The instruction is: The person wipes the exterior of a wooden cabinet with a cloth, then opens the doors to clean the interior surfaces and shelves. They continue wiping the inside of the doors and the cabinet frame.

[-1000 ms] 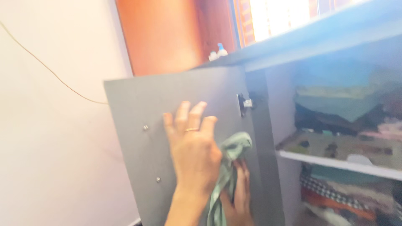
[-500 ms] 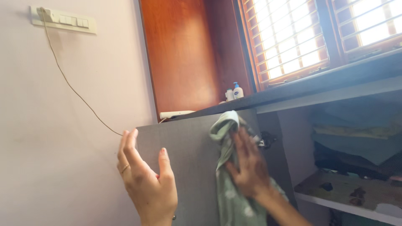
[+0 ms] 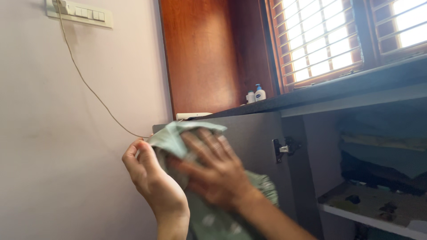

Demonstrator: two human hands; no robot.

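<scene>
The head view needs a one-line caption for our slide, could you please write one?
Right hand presses a pale green cloth against the open grey cabinet door while the left hand grips its edge.

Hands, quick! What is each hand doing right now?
Left hand: fingers curled on the edge of the grey cupboard door, holding it.
Right hand: spread flat, pressing a green cloth against the door.
</scene>
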